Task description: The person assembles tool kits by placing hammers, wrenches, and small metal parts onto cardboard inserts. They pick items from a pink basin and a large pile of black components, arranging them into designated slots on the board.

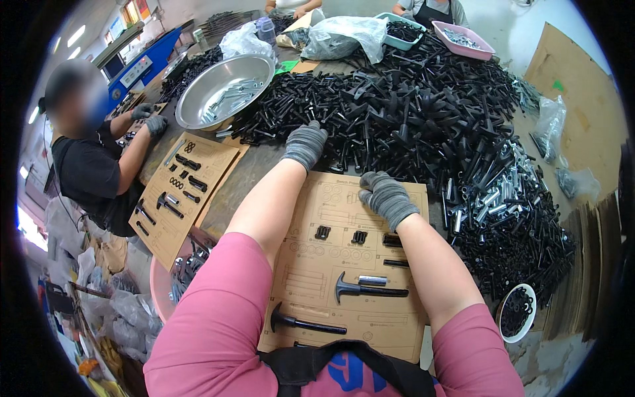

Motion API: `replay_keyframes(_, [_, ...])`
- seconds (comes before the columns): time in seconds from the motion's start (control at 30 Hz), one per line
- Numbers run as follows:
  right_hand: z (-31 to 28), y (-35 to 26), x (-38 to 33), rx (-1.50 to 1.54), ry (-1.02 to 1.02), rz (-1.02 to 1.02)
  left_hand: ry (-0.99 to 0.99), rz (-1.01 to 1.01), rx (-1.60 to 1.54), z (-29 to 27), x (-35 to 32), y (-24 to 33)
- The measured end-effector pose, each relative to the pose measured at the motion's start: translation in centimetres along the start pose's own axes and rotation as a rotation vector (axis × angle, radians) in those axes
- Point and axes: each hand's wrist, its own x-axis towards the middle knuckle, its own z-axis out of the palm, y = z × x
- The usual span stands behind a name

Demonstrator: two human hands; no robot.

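My left hand (306, 144), in a grey knitted glove, reaches to the near edge of a big heap of black metal bolts and parts (344, 99). Its fingers are bent together among the bolts, and whatever they grip is hidden. My right hand (389, 200), gloved alike, rests over the upper right of a printed cardboard sheet (311, 264). Its fingers curl down, their grip hidden. On the sheet lie two black T-shaped pieces (370, 290) (307, 324), a silver tube (372, 280), small black parts (323, 232) (359, 237) and black rods (395, 263).
At the left a co-worker in grey gloves handles parts beside another filled sheet (188, 198). A steel bowl (225, 92) holds silver bolts. Silver sleeves (493, 192) lie at the right, above a white tub (517, 312) of black rings. Pink (463, 41) and green baskets (400, 32) stand far back.
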Motion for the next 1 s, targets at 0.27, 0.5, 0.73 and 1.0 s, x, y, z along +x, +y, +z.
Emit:
replay_keyframes(0.27, [-0.7,-0.6,1.6,0.168,-0.174,0.073,0.028,-0.036,-0.261,-3.5,-3.7,-2.6])
replay_keyframes(0.5, [0.8,-6.6,-1.7,1.88,-0.173,0.05,-0.365,0.04,-1.043,-6.0,-9.3,1.5])
replay_keyframes(0.73, [0.7,-5.9,-3.3,1.639,-0.032,0.161,-0.304,0.068,-0.853,-7.4,-11.1,1.2])
replay_keyframes(1.0, [1.6,-5.5,-0.7,-0.413,-0.22,-0.214,-0.368,0.243,-0.23,-1.9,-10.6,-1.7])
